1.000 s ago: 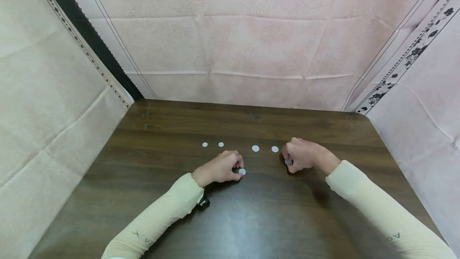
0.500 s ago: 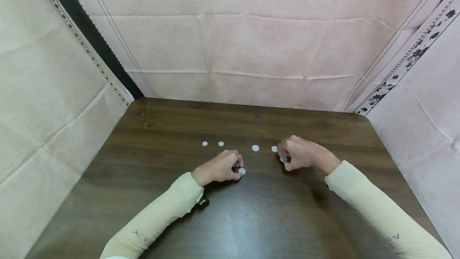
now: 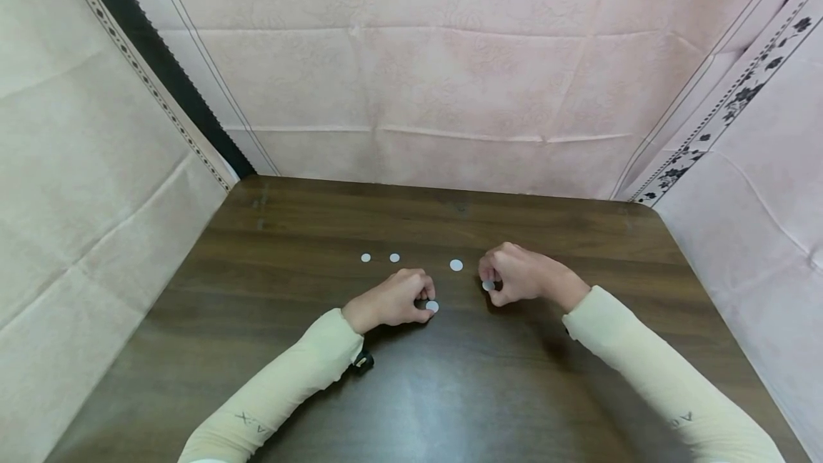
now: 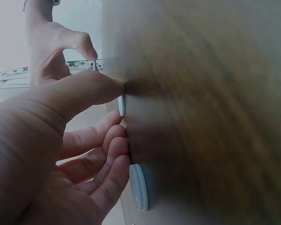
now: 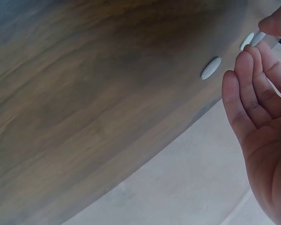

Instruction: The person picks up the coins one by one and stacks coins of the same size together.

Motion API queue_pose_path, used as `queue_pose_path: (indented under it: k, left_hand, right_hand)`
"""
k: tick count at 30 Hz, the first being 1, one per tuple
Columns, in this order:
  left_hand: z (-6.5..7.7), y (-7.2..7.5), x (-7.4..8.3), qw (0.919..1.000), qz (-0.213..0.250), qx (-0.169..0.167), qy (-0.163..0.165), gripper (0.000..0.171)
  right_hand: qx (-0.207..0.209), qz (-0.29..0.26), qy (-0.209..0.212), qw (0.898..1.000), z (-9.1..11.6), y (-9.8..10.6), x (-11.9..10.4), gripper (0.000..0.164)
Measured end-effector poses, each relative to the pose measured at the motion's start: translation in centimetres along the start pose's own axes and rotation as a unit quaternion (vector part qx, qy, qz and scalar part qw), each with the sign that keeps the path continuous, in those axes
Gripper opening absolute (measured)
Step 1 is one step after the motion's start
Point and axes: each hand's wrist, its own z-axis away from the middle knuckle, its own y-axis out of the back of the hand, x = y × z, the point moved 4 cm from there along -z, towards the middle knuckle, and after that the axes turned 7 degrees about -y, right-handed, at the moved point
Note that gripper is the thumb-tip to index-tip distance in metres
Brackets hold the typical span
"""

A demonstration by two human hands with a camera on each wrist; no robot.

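My left hand (image 3: 393,300) rests low over the wooden table and pinches a small white disc (image 3: 432,306) between thumb and forefinger. The left wrist view shows this disc (image 4: 122,106) edge-on against the tabletop. My right hand (image 3: 524,274) pinches another white disc (image 3: 489,285), seen as a thin edge (image 5: 257,38) in the right wrist view. Left of the right hand lies a flat white disc (image 3: 456,265). Two smaller-looking discs, the outer one (image 3: 366,258) and the inner one (image 3: 394,258), lie beyond the left hand.
The brown wooden table (image 3: 411,391) fills the lower part of the head view. Pale cloth (image 3: 411,77) hangs behind its far edge and at both sides. A dark gap (image 3: 173,70) shows between the cloths at the left.
My right hand has slid left with its disc. The table disc just left of it is now hidden behind the fingers in the head view. The left hand has stayed in place.
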Motion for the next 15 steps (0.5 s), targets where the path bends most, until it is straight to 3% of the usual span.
queue_pose_path:
  k: [15]
  left_hand:
    - [0.0, 0.2, 0.3, 0.9998, -0.013, 0.008, -0.012, 0.014]
  right_hand:
    - [-0.022, -0.013, 0.012, 1.0, -1.8, -0.9, -1.8, 0.01]
